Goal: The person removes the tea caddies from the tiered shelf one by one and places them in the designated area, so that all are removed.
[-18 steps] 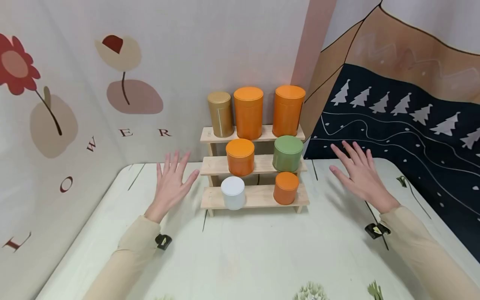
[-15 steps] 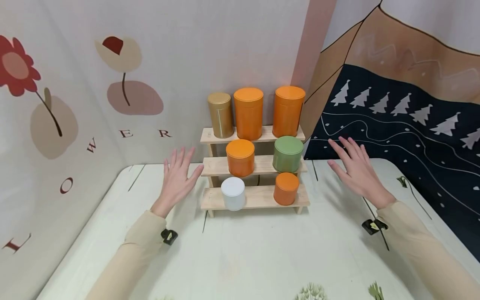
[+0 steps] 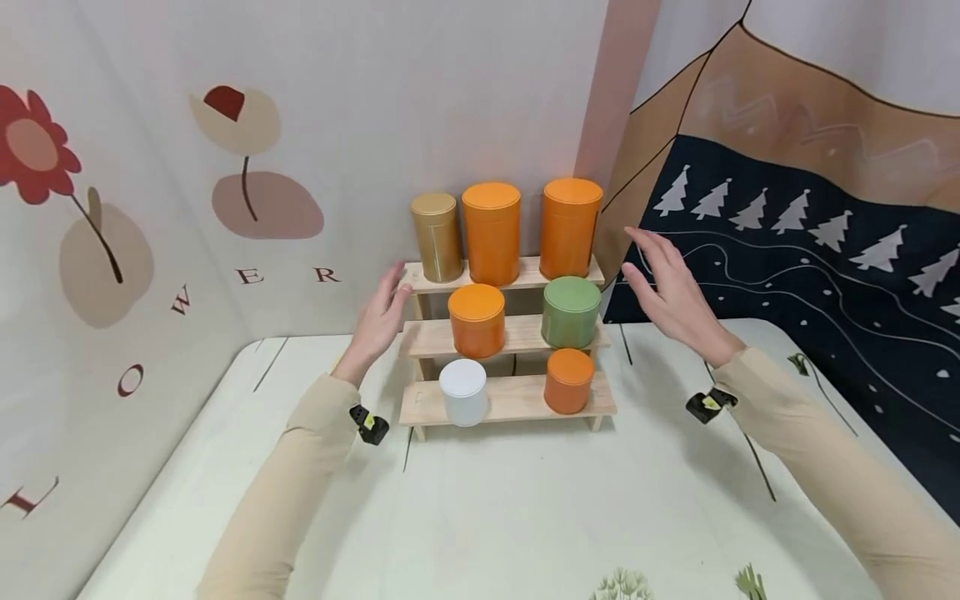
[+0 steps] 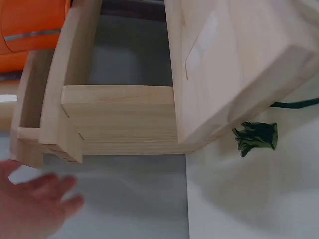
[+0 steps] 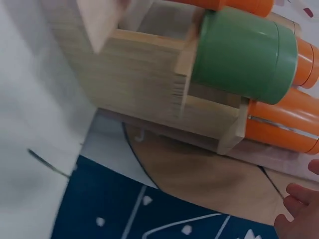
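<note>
A three-tier wooden stand (image 3: 517,400) bears several round lidded tins. On top are a narrow gold tin (image 3: 437,242) and two tall orange tins (image 3: 491,237). The middle tier carries a wide orange tin (image 3: 477,323) and a green tin (image 3: 571,315); a white tin (image 3: 463,395) and a small orange tin (image 3: 568,383) stand on the lowest. Beside the stand's left end, my left hand (image 3: 372,327) has its fingertips close to the top tier, holding nothing. My right hand (image 3: 672,298), also holding nothing, is right of the top tier, fingers extended, apart from the tall orange tin.
The stand rests on a table with a pale printed cloth (image 3: 480,508). A white printed curtain (image 3: 360,108) hangs close behind it, and a dark fabric panel with trees (image 3: 810,275) is at the right. Dark devices are strapped under both wrists.
Both hands have moved forward and inward towards the two ends of the stand. The left hand has turned more side-on. The head view has shifted slightly; the tins keep their places.
</note>
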Demonstrator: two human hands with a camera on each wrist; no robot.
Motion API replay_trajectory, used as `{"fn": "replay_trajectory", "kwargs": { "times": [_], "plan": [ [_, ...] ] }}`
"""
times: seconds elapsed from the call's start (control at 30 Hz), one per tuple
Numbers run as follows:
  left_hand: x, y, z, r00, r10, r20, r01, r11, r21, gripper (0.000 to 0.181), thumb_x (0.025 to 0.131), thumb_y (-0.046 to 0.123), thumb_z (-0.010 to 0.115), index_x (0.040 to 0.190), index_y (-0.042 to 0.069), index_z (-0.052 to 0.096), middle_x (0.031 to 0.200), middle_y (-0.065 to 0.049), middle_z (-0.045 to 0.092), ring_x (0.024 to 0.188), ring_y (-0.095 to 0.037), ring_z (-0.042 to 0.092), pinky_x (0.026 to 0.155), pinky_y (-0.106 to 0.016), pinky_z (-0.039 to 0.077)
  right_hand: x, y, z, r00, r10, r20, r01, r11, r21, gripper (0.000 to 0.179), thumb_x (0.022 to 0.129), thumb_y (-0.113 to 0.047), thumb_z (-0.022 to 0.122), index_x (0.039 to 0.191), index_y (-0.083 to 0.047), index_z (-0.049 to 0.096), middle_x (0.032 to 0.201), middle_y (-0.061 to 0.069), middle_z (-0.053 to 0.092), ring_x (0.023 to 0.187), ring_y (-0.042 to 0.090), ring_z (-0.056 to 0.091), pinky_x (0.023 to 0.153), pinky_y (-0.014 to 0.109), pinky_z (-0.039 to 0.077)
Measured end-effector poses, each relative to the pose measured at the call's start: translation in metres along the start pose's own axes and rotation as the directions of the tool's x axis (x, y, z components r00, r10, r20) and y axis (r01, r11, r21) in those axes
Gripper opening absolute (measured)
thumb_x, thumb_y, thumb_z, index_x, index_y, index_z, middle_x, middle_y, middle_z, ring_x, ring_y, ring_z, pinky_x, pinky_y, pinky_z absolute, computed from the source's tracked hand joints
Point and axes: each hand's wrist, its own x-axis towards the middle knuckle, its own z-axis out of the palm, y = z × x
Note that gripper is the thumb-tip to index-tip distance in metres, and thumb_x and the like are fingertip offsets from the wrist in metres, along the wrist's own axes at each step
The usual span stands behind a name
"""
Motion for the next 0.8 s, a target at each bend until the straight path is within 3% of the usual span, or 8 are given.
{"fn": "replay_trajectory", "kwargs": {
  "times": [0.23, 0.6, 0.8],
  "plan": [
    [0.004, -0.005, 0.012, 0.999, -0.018, 0.038, 0.02, 0.999, -0.037, 0.048, 0.106, 0.03, 0.03, 0.151, 0.012, 0.03, 0.155, -0.01, 0.029, 0.139, -0.03, 0.029, 0.11, -0.047, 0.023, 0.023, -0.004, 0.0, 0.998, -0.064, 0.008, 0.064, 0.996, -0.057, 0.051, 0.102, -0.027, 0.045, 0.148, -0.007, 0.036, 0.149, 0.02, 0.032, 0.134, 0.038, 0.031, 0.107, 0.055, 0.025],
    [0.005, -0.008, 0.016, 1.0, -0.013, 0.005, 0.013, 0.993, -0.115, 0.047, 0.106, 0.031, 0.034, 0.151, 0.017, 0.033, 0.15, -0.014, 0.036, 0.127, -0.033, 0.044, 0.099, -0.049, 0.04, 0.058, -0.015, 0.003, 0.993, -0.108, -0.051, 0.108, 0.994, -0.003, 0.053, 0.102, -0.025, 0.044, 0.15, -0.006, 0.031, 0.15, 0.017, 0.033, 0.135, 0.033, 0.032, 0.11, 0.048, 0.024],
    [0.006, -0.009, 0.014, 1.0, -0.018, -0.006, 0.018, 0.997, -0.078, 0.048, 0.106, 0.035, 0.034, 0.151, 0.019, 0.033, 0.155, -0.007, 0.03, 0.133, -0.032, 0.039, 0.105, -0.051, 0.032, 0.073, -0.019, 0.009, 0.994, -0.094, -0.053, 0.095, 0.995, 0.021, 0.057, 0.101, -0.032, 0.045, 0.15, -0.004, 0.029, 0.149, 0.018, 0.033, 0.135, 0.032, 0.033, 0.111, 0.046, 0.024]
  ]
}}
